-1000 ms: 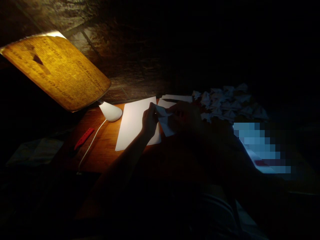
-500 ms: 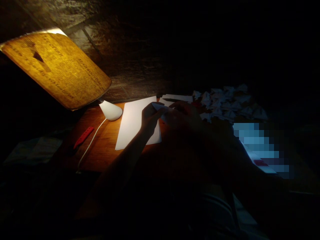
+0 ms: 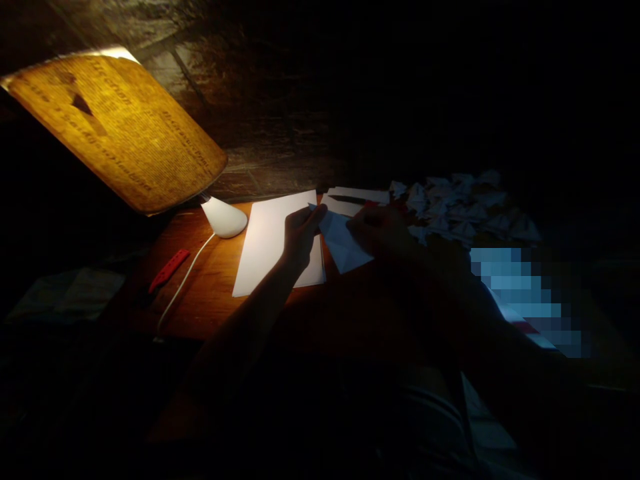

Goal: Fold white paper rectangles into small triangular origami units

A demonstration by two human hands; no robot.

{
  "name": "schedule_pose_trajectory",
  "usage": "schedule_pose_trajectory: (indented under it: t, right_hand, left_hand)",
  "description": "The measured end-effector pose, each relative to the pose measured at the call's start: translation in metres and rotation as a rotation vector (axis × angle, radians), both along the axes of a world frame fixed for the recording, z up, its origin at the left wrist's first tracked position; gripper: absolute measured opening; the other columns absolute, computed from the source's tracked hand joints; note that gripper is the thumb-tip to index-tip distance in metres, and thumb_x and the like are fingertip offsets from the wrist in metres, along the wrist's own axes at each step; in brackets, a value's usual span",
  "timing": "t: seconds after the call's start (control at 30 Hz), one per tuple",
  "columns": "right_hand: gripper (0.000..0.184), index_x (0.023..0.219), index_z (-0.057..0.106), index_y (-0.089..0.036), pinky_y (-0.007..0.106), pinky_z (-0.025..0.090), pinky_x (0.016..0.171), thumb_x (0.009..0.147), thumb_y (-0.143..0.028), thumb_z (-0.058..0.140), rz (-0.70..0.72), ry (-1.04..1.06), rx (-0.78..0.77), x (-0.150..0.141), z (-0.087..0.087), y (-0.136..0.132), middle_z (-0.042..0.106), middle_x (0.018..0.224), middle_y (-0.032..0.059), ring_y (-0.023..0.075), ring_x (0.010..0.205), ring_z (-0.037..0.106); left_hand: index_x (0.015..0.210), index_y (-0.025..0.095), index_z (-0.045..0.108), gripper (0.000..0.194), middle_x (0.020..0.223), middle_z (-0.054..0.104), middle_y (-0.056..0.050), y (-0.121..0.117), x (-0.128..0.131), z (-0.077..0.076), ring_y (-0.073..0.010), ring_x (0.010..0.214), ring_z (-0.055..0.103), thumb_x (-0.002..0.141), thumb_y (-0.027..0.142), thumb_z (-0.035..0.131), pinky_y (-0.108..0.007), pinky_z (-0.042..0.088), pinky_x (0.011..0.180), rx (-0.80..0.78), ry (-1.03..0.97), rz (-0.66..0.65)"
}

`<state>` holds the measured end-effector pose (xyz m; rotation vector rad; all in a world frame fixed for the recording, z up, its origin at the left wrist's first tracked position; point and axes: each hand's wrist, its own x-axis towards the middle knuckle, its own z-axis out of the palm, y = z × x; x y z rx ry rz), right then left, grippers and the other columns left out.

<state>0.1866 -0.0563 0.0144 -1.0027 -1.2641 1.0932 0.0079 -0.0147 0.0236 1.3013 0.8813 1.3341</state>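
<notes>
Between my two hands hangs a creased piece of paper (image 3: 344, 245), pale and partly opened out, its lower corner pointing down. My left hand (image 3: 300, 235) pinches its left corner between thumb and fingers. On the paper's right edge, my right hand (image 3: 383, 230) is closed, its fingers dim in shadow. Below and left of the paper lies a stack of white sheets (image 3: 267, 233), partly covered by my left wrist. Smaller white sheets (image 3: 373, 194) lie behind my hands with a dark, thin pointed object (image 3: 347, 199) across them.
A lit lamp with a printed yellow shade (image 3: 120, 127) and white base (image 3: 225, 219) stands at left. Its cord (image 3: 183, 287) runs past a red strap-like object (image 3: 170, 268) on the wooden table (image 3: 210, 307). Many folded paper pieces (image 3: 463, 207) crowd the right; a blurred glowing screen (image 3: 520, 287) sits nearer.
The paper has turned and opened out, so a broad creased face with a lower corner now shows. My right hand has shifted a little to the right, away from my left.
</notes>
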Motion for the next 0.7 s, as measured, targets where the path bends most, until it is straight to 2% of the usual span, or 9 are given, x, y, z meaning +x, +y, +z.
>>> schedule_pose_trajectory:
  t: [0.17,0.3,0.5,0.6,0.7]
  right_hand:
    - [0.042,0.064,0.061,-0.02,0.025,0.035,0.05,0.076,-0.052,0.084,0.07,-0.027,0.008,0.0028,0.0061,-0.0023,0.055,0.059,-0.0029,0.0104,0.055,0.047]
    - [0.044,0.064,0.061,-0.019,0.025,0.037,0.051,0.075,-0.054,0.085,0.063,-0.074,0.008,0.004,0.0078,-0.0026,0.055,0.06,-0.0029,0.0106,0.056,0.049]
    - [0.045,0.062,0.057,-0.02,0.025,0.029,0.046,0.077,-0.052,0.084,-0.028,-0.078,-0.025,-0.0013,0.0078,-0.005,0.047,0.053,-0.0054,0.0083,0.048,0.04]
    - [0.046,0.062,0.056,-0.02,0.025,0.029,0.046,0.078,-0.054,0.084,-0.082,-0.046,-0.01,-0.0027,0.0086,-0.0047,0.046,0.053,-0.0056,0.0081,0.048,0.038]
    - [0.047,0.063,0.057,-0.02,0.025,0.032,0.048,0.077,-0.055,0.084,-0.113,-0.038,0.011,-0.0012,0.0081,-0.0016,0.049,0.056,-0.0046,0.0086,0.051,0.04]
  left_hand:
    - [0.06,0.017,0.059,0.05,0.056,0.055,0.004,-0.0021,0.0002,0.0021,-0.0066,0.052,0.053,0.077,0.053,0.089,-0.02,0.045,0.052,0.04,0.066,-0.042]
    - [0.057,0.017,0.059,0.051,0.054,0.052,0.005,-0.0042,0.002,-0.0001,-0.0054,0.05,0.047,0.077,0.052,0.09,-0.02,0.036,0.048,0.065,0.113,-0.087]
    - [0.063,0.017,0.061,0.049,0.061,0.059,0.002,-0.0032,0.0034,-0.0026,-0.0079,0.056,0.057,0.082,0.057,0.084,-0.022,0.047,0.054,0.001,0.035,-0.112]
    - [0.068,0.017,0.064,0.047,0.065,0.062,0.001,-0.0033,0.0032,-0.0021,-0.0094,0.059,0.06,0.083,0.057,0.083,-0.023,0.05,0.057,-0.001,0.02,-0.135]
    - [0.076,0.016,0.068,0.04,0.071,0.067,-0.001,-0.0049,0.003,-0.0022,-0.0117,0.065,0.064,0.078,0.05,0.089,-0.025,0.052,0.062,0.009,0.096,-0.222]
